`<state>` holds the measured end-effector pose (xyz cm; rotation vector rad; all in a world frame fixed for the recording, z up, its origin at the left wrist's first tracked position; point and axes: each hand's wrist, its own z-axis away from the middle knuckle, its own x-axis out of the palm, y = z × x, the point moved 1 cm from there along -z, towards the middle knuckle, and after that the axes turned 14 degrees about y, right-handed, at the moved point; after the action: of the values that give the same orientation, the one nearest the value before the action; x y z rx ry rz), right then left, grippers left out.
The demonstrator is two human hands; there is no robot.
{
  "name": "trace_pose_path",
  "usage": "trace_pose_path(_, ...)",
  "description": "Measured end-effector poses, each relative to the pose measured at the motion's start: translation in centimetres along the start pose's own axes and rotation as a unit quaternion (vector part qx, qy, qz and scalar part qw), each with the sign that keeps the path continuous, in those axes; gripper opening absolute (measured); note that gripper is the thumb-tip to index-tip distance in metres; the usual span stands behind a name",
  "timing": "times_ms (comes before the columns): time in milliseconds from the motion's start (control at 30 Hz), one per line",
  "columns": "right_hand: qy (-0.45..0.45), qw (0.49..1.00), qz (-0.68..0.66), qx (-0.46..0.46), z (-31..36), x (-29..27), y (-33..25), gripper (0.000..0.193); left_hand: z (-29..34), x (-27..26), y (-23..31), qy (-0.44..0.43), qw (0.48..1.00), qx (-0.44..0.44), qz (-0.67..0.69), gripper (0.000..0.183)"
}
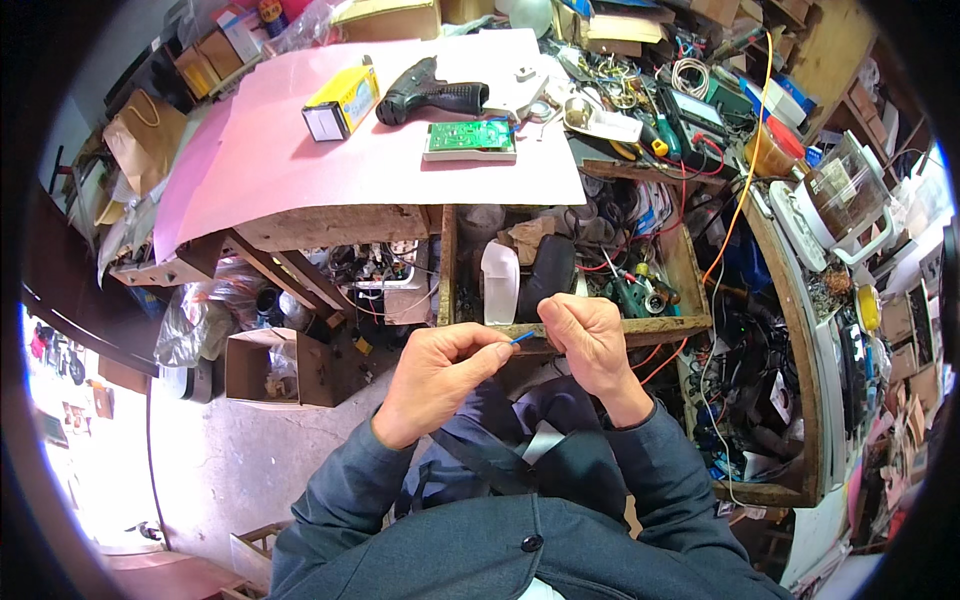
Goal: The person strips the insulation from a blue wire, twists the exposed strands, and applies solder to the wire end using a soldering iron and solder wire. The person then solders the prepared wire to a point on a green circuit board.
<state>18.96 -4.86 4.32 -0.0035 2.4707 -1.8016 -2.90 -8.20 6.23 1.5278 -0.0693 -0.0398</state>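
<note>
Between the thumb and forefinger of my left hand (445, 375) is a short, thin blue piece (522, 338), like a bit of wire or tubing; which of the two I cannot tell. Its tip points at my right hand (588, 340), which is closed in a fist beside it, and what the fingers hold, if anything, is hidden. Both hands are over my lap, in front of an open wooden drawer (655, 325). In that drawer lie a white plastic shell (500, 282) and a black rounded case (553, 278). Farther off, a green circuit board (470, 136) sits in a pale tray-like housing.
A pink-covered table (270, 190) carries a yellow box (342, 100) and a black pistol-shaped tool housing (432, 92). Hand tools and tangled wires crowd its right side. An orange cord (745, 190) hangs across the right. A cardboard box (277, 368) stands on the floor at left.
</note>
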Motion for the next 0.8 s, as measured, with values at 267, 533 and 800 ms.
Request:
trace_pose_path(267,0.028,0.997,-0.069,-0.027,0.1,0.9,-1.1,0.022,0.2,-1.2,0.1,0.018,0.999,-0.033,-0.01,0.02)
trace_pose_path(533,-0.012,0.974,0.126,-0.189,0.3,0.8,-2.1,0.014,0.2,-1.0,-0.2,-0.012,1.0,-0.023,-0.008,0.02)
trace_pose_path(800,0.038,0.997,0.047,-0.053,1.0,1.7,0.2,0.035,0.2,-0.3,-0.7,0.002,1.0,0.016,-0.003,0.017)
